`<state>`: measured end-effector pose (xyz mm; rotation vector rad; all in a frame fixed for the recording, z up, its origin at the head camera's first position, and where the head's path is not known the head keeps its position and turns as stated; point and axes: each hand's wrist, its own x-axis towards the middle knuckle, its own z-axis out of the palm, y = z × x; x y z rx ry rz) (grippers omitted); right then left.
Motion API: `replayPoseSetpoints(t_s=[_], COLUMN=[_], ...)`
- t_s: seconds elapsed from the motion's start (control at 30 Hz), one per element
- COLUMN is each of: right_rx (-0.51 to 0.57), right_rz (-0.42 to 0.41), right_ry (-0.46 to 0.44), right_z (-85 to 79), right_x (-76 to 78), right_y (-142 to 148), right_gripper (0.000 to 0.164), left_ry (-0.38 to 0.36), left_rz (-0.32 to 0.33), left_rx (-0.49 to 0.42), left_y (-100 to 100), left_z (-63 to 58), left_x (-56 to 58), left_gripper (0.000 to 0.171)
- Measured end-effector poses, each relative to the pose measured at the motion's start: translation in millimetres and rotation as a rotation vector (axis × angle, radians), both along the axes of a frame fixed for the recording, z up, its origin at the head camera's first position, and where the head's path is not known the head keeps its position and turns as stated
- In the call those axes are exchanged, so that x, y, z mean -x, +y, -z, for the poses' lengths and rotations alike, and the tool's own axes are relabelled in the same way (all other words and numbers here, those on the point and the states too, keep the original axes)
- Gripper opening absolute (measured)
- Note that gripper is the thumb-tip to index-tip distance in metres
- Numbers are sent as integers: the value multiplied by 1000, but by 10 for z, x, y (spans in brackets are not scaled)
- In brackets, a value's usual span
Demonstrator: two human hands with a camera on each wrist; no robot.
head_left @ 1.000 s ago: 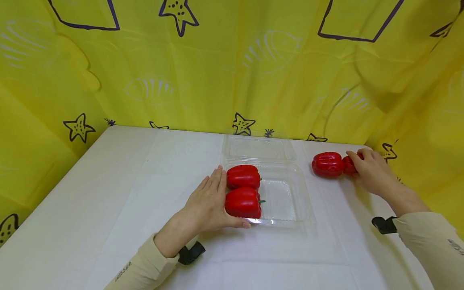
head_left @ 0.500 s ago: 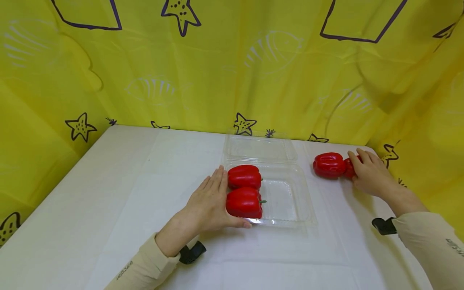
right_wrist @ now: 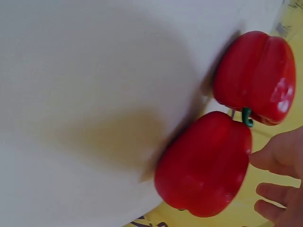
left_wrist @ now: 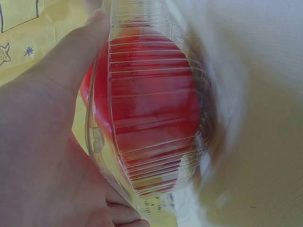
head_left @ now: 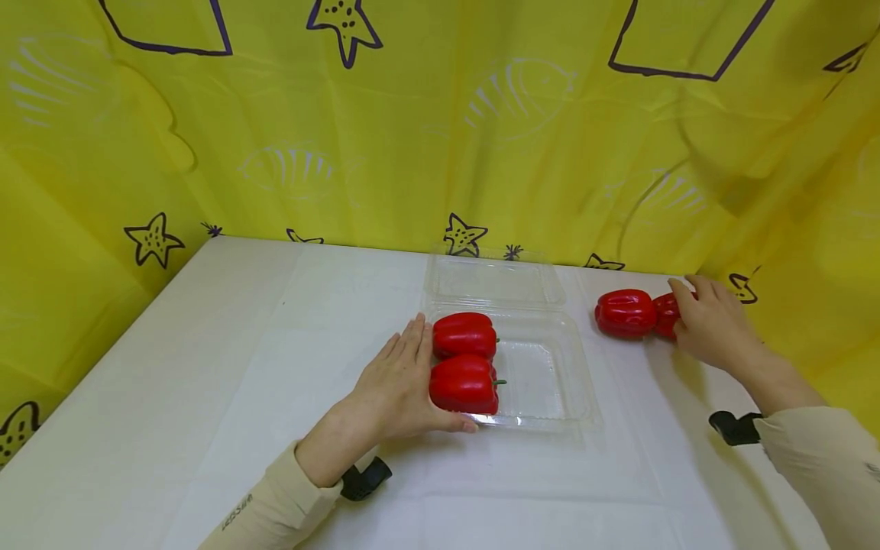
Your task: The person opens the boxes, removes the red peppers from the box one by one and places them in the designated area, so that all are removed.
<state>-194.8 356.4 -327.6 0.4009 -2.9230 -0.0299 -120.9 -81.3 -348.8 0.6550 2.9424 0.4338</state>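
A clear plastic clamshell box (head_left: 580,382) lies with its lid folded back on the white table. At its left end, two red bell peppers (head_left: 462,384) lie side by side. My left hand (head_left: 395,389) rests against the box's left wall, fingers straight, thumb along the front rim. Farther right, two more red bell peppers lie end to end, the nearer one (head_left: 624,313) untouched. My right hand (head_left: 718,325) is at the rightmost pepper (head_left: 667,315), covering part of it. In the right wrist view, a fingertip meets that pepper's (right_wrist: 203,165) side while other fingers stay apart from it.
The raised transparent lid (head_left: 491,283) reaches close to a yellow patterned curtain (head_left: 412,137) behind the table (head_left: 275,458). The same curtain hangs along the left and right sides. A black strap piece (head_left: 736,428) sticks out at the right cuff.
My right hand has shifted slightly to the right, so more of the rightmost pepper shows. The left hand, the box and its two peppers stay in place.
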Motion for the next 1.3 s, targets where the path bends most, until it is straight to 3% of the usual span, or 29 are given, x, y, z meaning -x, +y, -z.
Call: replayPoseSetpoints(t_s=[0.27,0.5,0.7,0.9,1.1,1.3], right_rx=[64,133,189,183,215,228], right_rz=[-15,-9,-4,-74,-106,-186], right_ry=[61,7,17,90,75,139], right_z=[-163,-306,-407,-449,-467,-456], right_x=[-60,-157,-247,-311,-382,-431], right_y=[-142,-404,-627,-802,-996,-1215], right_gripper=[54,55,54,52,56,53], left_ry=[-6,-11,-9,-6,-12,-8], left_rz=[-1,1,-2,-3,-2,-2], left_rx=[-3,1,-2,-6,-3,-1], left_y=[1,-1,1,5,7,8], left_z=[-5,-3,-3,-4,-2,-3], left_x=[-2,-4,-5,-3,-2,2], left_gripper=[132,132,133,132,132,132])
